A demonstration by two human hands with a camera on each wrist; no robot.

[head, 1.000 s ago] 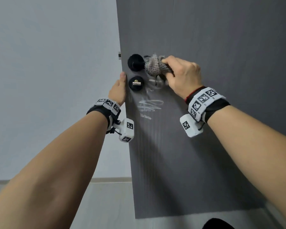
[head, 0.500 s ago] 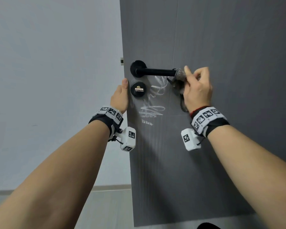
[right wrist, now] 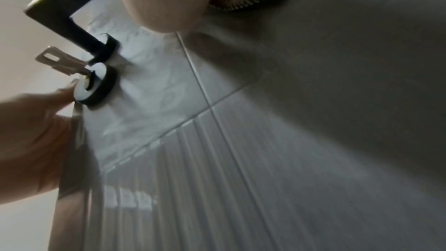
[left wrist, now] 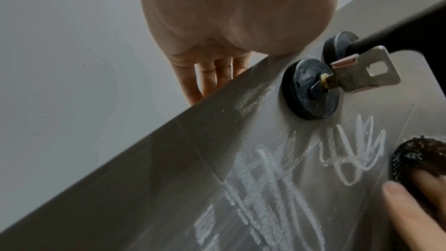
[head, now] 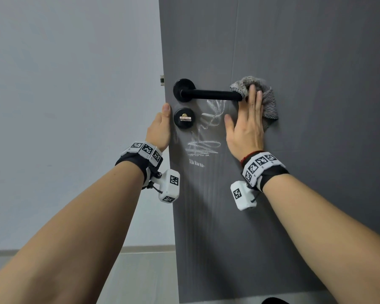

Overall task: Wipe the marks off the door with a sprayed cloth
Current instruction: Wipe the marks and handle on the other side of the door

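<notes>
No brand, label or legible writing can be made out; the white marks (head: 203, 137) on the door (head: 305, 150) are loose scribbles only, though a short row of small blocky strokes lower down might be characters too blurred to be read. The black-and-white square patterns on the wristbands (head: 260, 166) are coded tags, not text.

The door is dark grey with a fine vertical grain and thin panel seams. It is fitted with a black lever handle (head: 208, 94) on a round rose, and just below it a round black lock plate (head: 184, 118) in which a silver key (left wrist: 362, 72) is seated. The chalky marks are spread below the handle, between the lock plate and the right hand.

The cloth (head: 262, 97), a grey knitted rag, is pressed flat against the door by the right hand (head: 246, 126), whose fingers are laid out straight over it; it sits just beyond the free end of the handle, beside the marks rather than on them. The door's edge is gripped by the left hand (head: 159, 128), with the thumb on the front face beside the lock plate and the fingers curled round behind.

A plain pale wall (head: 70, 106) is seen left of the door, with a light skirting strip and a pale floor (head: 145, 277) below.
</notes>
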